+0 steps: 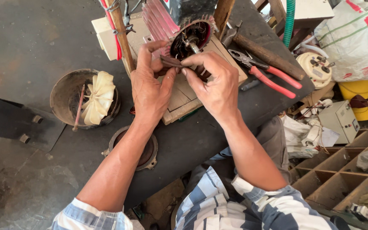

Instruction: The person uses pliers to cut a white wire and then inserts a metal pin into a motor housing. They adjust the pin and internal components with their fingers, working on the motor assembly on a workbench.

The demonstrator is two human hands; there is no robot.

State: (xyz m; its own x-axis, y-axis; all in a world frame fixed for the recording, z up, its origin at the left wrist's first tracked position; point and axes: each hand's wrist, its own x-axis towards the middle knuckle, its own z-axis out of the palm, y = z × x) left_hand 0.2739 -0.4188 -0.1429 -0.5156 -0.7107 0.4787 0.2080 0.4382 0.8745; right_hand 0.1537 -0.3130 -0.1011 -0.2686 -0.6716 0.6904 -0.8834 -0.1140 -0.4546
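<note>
Both my hands are up at the open end of the motor [190,40], which lies on its side on a wooden block [184,96] so the bore faces me and I can see the shaft inside.

My left hand [150,85] and right hand [216,83] pinch the same thin brown strip [171,62] between thumb and fingertips, one at each end, held just in front of the motor's rim. Fingers narrow, closed on the strip; nothing else in either hand. Looks like an insulating slip, but I can't tell the material for sure.

The block keeps the motor off the dark bench top [201,140] and steady.

Parts are parked on my left, out of the way: cream fan [96,100] sitting in a round cover [62,91], another round end cap [145,151] nearer me.

Tools lie on the right within reach: red-handled pliers [269,74], hammer [265,53] just behind them.
</note>
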